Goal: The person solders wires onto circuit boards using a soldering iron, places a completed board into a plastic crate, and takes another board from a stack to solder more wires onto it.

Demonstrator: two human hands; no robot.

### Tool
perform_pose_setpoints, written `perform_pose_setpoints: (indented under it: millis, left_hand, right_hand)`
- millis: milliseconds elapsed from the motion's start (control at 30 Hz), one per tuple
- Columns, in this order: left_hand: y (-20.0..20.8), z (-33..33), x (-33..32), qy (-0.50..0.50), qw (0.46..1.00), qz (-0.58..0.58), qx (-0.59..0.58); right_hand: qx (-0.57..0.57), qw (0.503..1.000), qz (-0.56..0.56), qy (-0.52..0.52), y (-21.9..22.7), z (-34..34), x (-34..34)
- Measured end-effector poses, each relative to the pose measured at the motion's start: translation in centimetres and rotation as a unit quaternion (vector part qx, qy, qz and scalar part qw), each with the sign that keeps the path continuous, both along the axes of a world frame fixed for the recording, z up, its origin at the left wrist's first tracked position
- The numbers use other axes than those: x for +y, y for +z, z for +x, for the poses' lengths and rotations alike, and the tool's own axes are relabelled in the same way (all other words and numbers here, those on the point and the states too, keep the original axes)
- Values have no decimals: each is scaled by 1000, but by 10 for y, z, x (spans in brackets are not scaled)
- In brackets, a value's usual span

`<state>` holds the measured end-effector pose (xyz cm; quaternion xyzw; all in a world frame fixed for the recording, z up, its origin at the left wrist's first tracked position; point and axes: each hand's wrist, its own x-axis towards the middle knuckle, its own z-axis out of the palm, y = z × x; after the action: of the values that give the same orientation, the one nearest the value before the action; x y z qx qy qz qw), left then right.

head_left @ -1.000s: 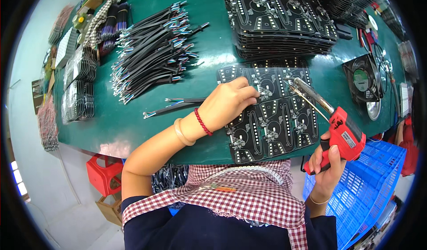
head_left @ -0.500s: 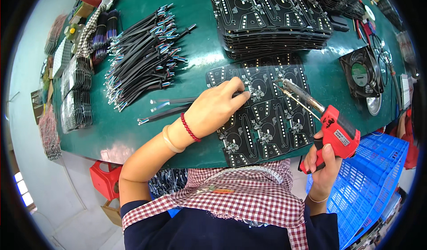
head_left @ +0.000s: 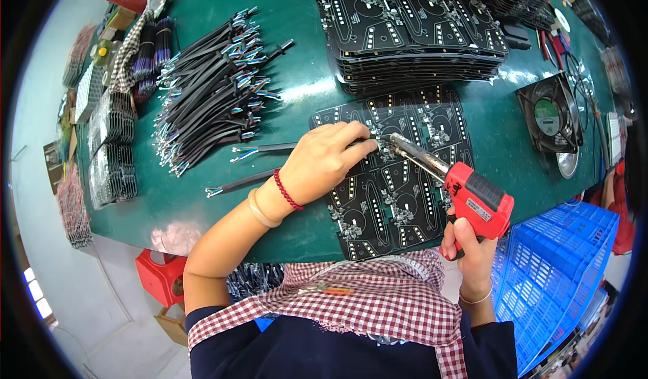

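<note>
My left hand [head_left: 321, 161] is closed in a pinch over a panel of black circuit boards [head_left: 418, 193]. Between its fingertips is the end of a black sleeved cable [head_left: 270, 148], whose coloured wire ends stick out to the left. A second black cable [head_left: 244, 182] runs under or beside my left wrist; its other end is hidden. My right hand [head_left: 474, 249] grips a red soldering gun [head_left: 480, 200] by its handle. The gun's metal tip and the thin tube beneath it reach the board right beside my left fingertips. The exact contact point is too small to make out.
A heap of black cables [head_left: 216, 89] lies at the left of the green table [head_left: 297, 62]. Behind the panel rises a tall stack of circuit boards [head_left: 415, 65]. To the right stands a black fan [head_left: 548, 114]; below the table edge is a blue crate [head_left: 553, 264].
My right hand has moved the soldering gun left, bringing its tip from the panel's right part to my left fingertips. My left hand has barely shifted; the cable ends behind it have moved slightly.
</note>
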<state>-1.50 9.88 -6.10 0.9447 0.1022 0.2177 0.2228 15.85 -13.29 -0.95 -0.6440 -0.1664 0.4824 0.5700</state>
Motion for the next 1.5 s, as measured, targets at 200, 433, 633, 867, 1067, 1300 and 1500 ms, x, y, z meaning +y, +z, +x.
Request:
perform_pose_setpoints:
  millis: [200, 433, 633, 867, 1067, 1300, 1500]
  left_hand:
    - [0, -1, -1, 8, 1000, -16, 19]
    - [0, 0, -3, 15, 1000, -17, 20]
    - [0, 0, -4, 21, 999, -17, 17]
    - [1, 0, -5, 22, 999, -19, 22]
    - [-2, -1, -4, 25, 999, -35, 17]
    - [-2, -1, -5, 28, 999, -45, 8]
    - [1, -1, -6, 20, 999, -33, 32]
  right_hand:
    - [-38, 999, -23, 11, 0, -2, 2]
    - [-108, 992, -61, 8, 5, -12, 9]
    - [-121, 990, -53, 45, -2, -6, 0]
    - [-93, 995, -22, 3, 0, -8, -1]
    - [-90, 995, -29, 28, -3, -6, -6]
    - [-84, 995, -23, 38, -5, -4, -6]
    - [-115, 991, -35, 55, -2, -8, -2]
